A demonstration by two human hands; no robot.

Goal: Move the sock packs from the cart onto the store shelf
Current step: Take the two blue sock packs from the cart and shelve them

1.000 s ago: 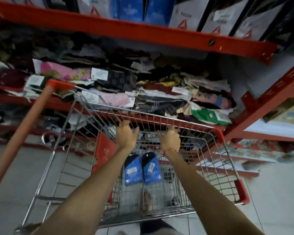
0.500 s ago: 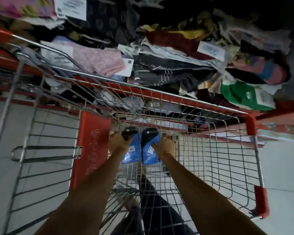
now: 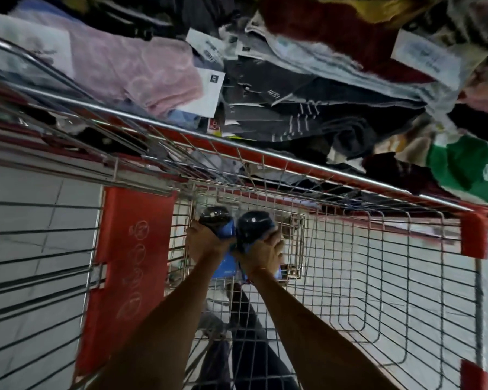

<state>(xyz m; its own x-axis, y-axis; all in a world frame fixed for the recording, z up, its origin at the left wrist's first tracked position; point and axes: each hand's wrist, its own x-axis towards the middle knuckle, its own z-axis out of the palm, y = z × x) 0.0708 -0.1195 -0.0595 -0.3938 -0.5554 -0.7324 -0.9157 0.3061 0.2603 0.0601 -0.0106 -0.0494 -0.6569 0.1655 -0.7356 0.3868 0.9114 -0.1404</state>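
Note:
Two blue sock packs with dark sock toes lie side by side deep in the wire cart (image 3: 392,277). My left hand (image 3: 202,243) is closed around the left sock pack (image 3: 217,220). My right hand (image 3: 262,256) is closed around the right sock pack (image 3: 254,225). Both arms reach down into the basket. Just beyond the cart's far rim, the store shelf (image 3: 265,154) with a red front edge is piled with loose sock packs in pink, grey, maroon and green.
A red plastic child-seat flap (image 3: 127,271) stands at the cart's left inner side, and red corner bumpers (image 3: 473,237) sit at the right. Pale tiled floor (image 3: 34,192) shows through the wires. My legs are visible under the basket.
My hands went from the cart's far rim down into the basket and closed on the two blue packs. The view has dipped closer to the cart and shelf.

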